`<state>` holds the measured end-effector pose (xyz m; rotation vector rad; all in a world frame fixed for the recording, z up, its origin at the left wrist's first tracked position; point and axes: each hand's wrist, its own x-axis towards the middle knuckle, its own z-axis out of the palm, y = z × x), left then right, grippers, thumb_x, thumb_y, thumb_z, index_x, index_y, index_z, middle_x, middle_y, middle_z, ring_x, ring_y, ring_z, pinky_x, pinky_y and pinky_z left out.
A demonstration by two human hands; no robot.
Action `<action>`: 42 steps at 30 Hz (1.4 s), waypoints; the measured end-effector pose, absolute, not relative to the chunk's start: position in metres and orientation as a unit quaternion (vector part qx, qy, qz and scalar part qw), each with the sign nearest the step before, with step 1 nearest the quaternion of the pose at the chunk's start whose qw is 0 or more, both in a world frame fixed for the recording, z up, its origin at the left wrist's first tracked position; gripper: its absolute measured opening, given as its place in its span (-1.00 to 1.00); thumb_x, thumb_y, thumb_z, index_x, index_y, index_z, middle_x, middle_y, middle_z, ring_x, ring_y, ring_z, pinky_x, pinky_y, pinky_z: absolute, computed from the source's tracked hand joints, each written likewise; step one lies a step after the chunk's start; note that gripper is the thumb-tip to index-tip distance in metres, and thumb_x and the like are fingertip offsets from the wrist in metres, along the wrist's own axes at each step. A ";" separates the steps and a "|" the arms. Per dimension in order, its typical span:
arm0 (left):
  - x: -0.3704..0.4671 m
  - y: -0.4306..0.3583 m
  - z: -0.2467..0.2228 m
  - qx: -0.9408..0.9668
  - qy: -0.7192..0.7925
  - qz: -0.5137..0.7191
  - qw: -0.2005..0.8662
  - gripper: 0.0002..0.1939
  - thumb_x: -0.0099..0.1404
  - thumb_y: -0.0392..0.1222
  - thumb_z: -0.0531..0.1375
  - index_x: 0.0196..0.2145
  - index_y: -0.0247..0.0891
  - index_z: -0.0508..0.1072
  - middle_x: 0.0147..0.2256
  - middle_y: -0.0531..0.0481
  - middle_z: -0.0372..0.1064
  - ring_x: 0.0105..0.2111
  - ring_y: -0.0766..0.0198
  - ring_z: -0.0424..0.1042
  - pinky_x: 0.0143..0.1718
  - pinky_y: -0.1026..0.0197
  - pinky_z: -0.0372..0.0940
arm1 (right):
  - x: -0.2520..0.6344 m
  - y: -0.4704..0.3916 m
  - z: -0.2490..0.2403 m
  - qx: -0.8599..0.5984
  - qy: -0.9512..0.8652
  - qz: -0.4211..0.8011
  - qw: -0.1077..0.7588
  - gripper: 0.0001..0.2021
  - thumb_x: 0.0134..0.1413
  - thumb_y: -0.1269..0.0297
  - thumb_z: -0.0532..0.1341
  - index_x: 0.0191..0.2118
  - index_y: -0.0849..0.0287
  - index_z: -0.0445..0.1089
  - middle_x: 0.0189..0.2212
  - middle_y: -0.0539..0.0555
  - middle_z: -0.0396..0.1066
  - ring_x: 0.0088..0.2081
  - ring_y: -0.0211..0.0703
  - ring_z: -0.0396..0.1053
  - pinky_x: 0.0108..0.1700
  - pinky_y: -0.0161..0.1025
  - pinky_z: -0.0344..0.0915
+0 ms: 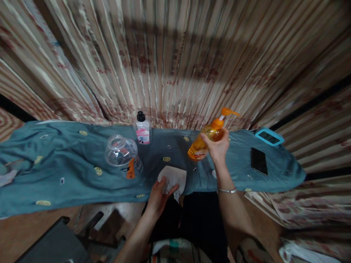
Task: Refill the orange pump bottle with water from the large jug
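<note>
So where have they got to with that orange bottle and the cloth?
Laid out already: an upturned clear jar and a small black-capped bottle on the teal cloth. In hand: the right hand holds the orange pump bottle tilted above the table, while the left hand grips a white cloth at the edge. The cloth looks unmarked, and the jar untouched.

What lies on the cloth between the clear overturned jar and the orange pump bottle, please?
In the head view, between the clear jar and the orange pump bottle lies a white tissue under the left hand; the small black-capped bottle stands further back.
</note>
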<state>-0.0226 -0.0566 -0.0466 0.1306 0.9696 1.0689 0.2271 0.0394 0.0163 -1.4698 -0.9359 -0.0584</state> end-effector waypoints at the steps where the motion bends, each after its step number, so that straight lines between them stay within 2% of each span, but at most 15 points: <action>1: -0.023 -0.056 -0.045 0.058 0.451 0.485 0.747 -0.93 0.34 -0.39 0.35 -0.30 -0.35 0.52 -0.21 -0.05 0.56 -0.20 0.24 0.61 0.18 -0.27 0.57 | 0.233 0.047 0.014 -0.653 -0.412 -0.033 0.634 -0.13 -0.29 -0.30 0.55 0.07 0.17 0.42 -0.07 0.18 0.52 -0.03 0.14 0.50 0.17 0.21 0.38; 4: -0.022 -0.053 -0.039 0.039 0.486 0.479 0.730 -0.90 0.37 -0.47 0.29 -0.26 -0.33 0.50 -0.20 -0.07 0.55 -0.20 0.22 0.63 0.12 -0.21 0.61 | 0.248 0.063 0.007 -0.669 -0.419 -0.050 0.612 -0.13 -0.26 -0.32 0.54 0.08 0.17 0.42 -0.07 0.18 0.52 -0.04 0.13 0.50 0.15 0.21 0.40; 9: -0.021 -0.050 -0.035 -0.001 0.525 0.479 0.703 -0.79 0.35 -0.52 0.28 -0.18 -0.26 0.42 -0.21 -0.01 0.48 -0.20 0.20 0.64 0.05 -0.25 0.64 | 0.264 0.078 0.002 -0.690 -0.417 -0.065 0.588 -0.22 -0.12 -0.18 0.56 0.12 0.18 0.42 -0.06 0.16 0.52 -0.05 0.09 0.50 0.11 0.16 0.45; 15: -0.022 -0.048 -0.037 0.004 0.509 0.480 0.714 -0.82 0.39 -0.54 0.24 -0.17 -0.31 0.43 -0.22 -0.01 0.49 -0.19 0.27 0.61 0.19 -0.31 0.54 | 0.275 0.090 -0.002 -0.701 -0.423 -0.071 0.570 -0.31 0.03 -0.06 0.55 0.16 0.20 0.40 0.01 0.19 0.51 0.02 0.11 0.50 0.15 0.16 0.45; 19: -0.021 -0.048 -0.036 0.004 0.513 0.477 0.714 -0.83 0.41 -0.56 0.19 -0.24 -0.33 0.43 -0.25 -0.02 0.50 -0.23 0.29 0.59 0.20 -0.38 0.50 | 0.280 0.094 -0.006 -0.710 -0.422 -0.083 0.558 -0.29 0.08 -0.11 0.51 0.20 0.21 0.37 0.04 0.21 0.49 0.06 0.14 0.48 0.18 0.19 0.42; 24: -0.020 -0.047 -0.038 -0.010 0.511 0.482 0.711 -0.81 0.38 -0.55 0.23 -0.18 -0.32 0.44 -0.22 -0.03 0.48 -0.22 0.27 0.59 0.14 -0.36 0.55 | 0.283 0.091 -0.011 -0.701 -0.443 -0.092 0.551 -0.12 0.00 -0.33 0.45 0.26 0.20 0.33 0.08 0.26 0.49 0.08 0.19 0.48 0.23 0.25 0.38; 26: -0.020 -0.047 -0.040 -0.014 0.521 0.481 0.705 -0.81 0.37 -0.53 0.26 -0.16 -0.30 0.44 -0.20 -0.03 0.47 -0.18 0.25 0.60 0.12 -0.35 0.57 | 0.283 0.087 -0.012 -0.692 -0.457 -0.092 0.552 0.00 -0.04 -0.42 0.42 0.33 0.22 0.27 0.16 0.31 0.46 0.15 0.25 0.46 0.28 0.28 0.33; 29: -0.022 -0.048 -0.043 0.009 0.499 0.484 0.719 -0.86 0.39 -0.48 0.27 -0.18 -0.30 0.46 -0.18 -0.04 0.48 -0.16 0.23 0.59 0.09 -0.28 0.61 | 0.284 0.080 -0.016 -0.679 -0.472 -0.091 0.555 0.16 -0.06 -0.49 0.38 0.45 0.23 0.11 0.34 0.40 0.30 0.34 0.33 0.31 0.39 0.31 0.21; 32: -0.024 -0.049 -0.047 0.034 0.472 0.491 0.732 -0.90 0.39 -0.45 0.29 -0.23 -0.31 0.48 -0.16 -0.05 0.49 -0.17 0.24 0.58 0.09 -0.24 0.63 | 0.286 0.076 -0.020 -0.674 -0.478 -0.087 0.556 0.19 -0.03 -0.50 0.36 0.50 0.21 0.01 0.42 0.42 0.18 0.41 0.37 0.21 0.42 0.33 0.16; 36: -0.027 -0.049 -0.051 0.052 0.459 0.501 0.732 -0.86 0.31 -0.39 0.39 -0.28 -0.31 0.48 -0.22 0.00 0.50 -0.24 0.27 0.56 0.02 -0.14 0.67 | 0.287 0.067 -0.018 -0.676 -0.473 -0.085 0.559 0.23 -0.05 -0.51 0.37 0.51 0.21 -0.01 0.44 0.44 0.13 0.42 0.42 0.17 0.42 0.38 0.14; 39: -0.029 -0.048 -0.054 0.068 0.461 0.494 0.734 -0.73 0.19 -0.24 0.52 -0.28 -0.30 0.50 -0.32 0.04 0.51 -0.32 0.29 0.54 -0.18 0.04 0.67 | 0.274 0.043 -0.012 -0.674 -0.458 -0.096 0.571 0.30 -0.12 -0.52 0.39 0.51 0.29 -0.02 0.48 0.49 0.03 0.47 0.46 0.06 0.47 0.39 0.02; 40: -0.029 -0.048 -0.055 0.079 0.461 0.492 0.734 -0.65 0.12 -0.15 0.57 -0.28 -0.30 0.51 -0.36 0.05 0.51 -0.35 0.29 0.53 -0.24 0.10 0.64 | 0.266 0.031 -0.010 -0.673 -0.453 -0.098 0.577 0.27 -0.08 -0.49 0.39 0.51 0.29 -0.03 0.48 0.48 0.04 0.48 0.44 0.05 0.49 0.38 -0.01; 42: -0.030 -0.048 -0.055 0.108 0.453 0.490 0.737 -0.47 -0.06 0.04 0.64 -0.30 -0.31 0.54 -0.41 0.05 0.52 -0.40 0.29 0.52 -0.32 0.21 0.55 | 0.243 0.003 -0.012 -0.670 -0.452 -0.086 0.583 0.12 0.05 -0.38 0.40 0.49 0.28 0.06 0.45 0.48 0.10 0.43 0.41 0.15 0.43 0.37 0.11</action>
